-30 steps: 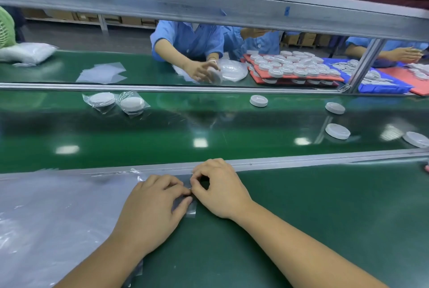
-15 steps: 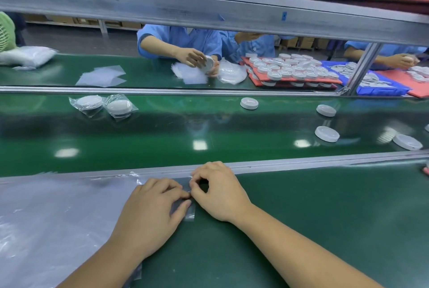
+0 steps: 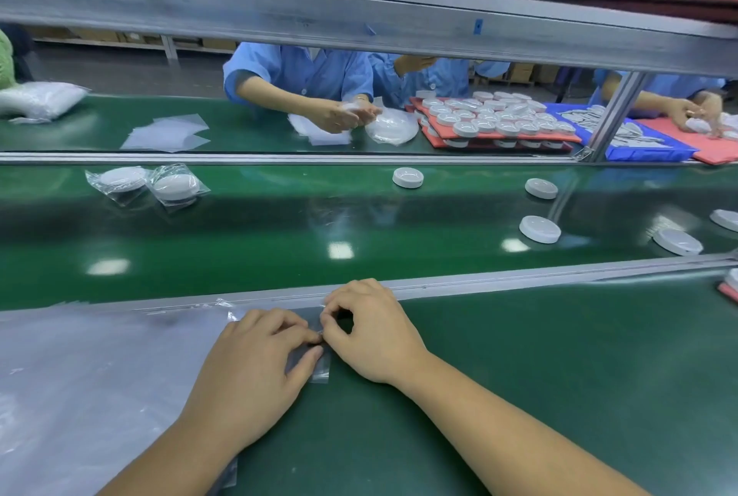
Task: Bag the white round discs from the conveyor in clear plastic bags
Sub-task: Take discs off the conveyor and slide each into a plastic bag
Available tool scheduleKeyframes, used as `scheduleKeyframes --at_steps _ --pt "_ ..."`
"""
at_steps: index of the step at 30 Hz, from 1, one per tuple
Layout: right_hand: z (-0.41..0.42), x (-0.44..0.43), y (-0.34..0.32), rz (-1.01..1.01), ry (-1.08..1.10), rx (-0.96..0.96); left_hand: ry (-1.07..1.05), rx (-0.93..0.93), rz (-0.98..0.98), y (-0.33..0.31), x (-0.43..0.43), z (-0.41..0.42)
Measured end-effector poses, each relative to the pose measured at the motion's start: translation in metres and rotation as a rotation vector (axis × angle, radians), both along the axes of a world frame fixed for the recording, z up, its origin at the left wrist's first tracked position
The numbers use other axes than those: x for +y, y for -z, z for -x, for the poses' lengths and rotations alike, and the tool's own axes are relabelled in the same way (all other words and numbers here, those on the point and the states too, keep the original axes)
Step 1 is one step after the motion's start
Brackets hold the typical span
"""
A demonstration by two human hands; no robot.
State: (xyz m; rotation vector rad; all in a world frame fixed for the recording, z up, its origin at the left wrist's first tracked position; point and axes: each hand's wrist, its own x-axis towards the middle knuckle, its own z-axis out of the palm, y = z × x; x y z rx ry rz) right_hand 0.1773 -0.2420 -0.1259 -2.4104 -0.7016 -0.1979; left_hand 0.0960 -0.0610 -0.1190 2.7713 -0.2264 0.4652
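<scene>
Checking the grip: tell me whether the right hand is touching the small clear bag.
Touching. The head view shows the right hand pinching the small clear bag at its edge, thumb and forefinger closed on it.

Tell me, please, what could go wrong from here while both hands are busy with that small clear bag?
1. The left hand and right hand both pinch the clear bag; neither is free, so the bare discs on the conveyor belt may pass unbagged.
2. The left hand lies over the stack of bags, so a second bag could cling and come along.
</scene>
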Motion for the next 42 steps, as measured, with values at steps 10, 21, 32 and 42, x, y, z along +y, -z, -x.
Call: scheduleKeyframes --at_steps 10,21,32,42 --pt "0.0004 -0.0004 0.0013 -0.002 0.005 0.002 0.002 0.023 0.000 -0.0009 0.0004 0.0003" --pt "0.0013 -0.0006 0.0005 -0.005 0.003 0.000 0.001 0.032 -0.001 -0.0021 -0.0002 0.0004" --pt "0.0015 -0.0023 -0.0013 -0.018 0.004 0.025 -0.009 0.077 -0.046 -0.0019 -0.0006 -0.0019" --pt "0.0001 -0.0028 -0.0001 -0.013 -0.001 0.027 -0.010 0.065 -0.030 -0.0066 -0.0007 0.0024"
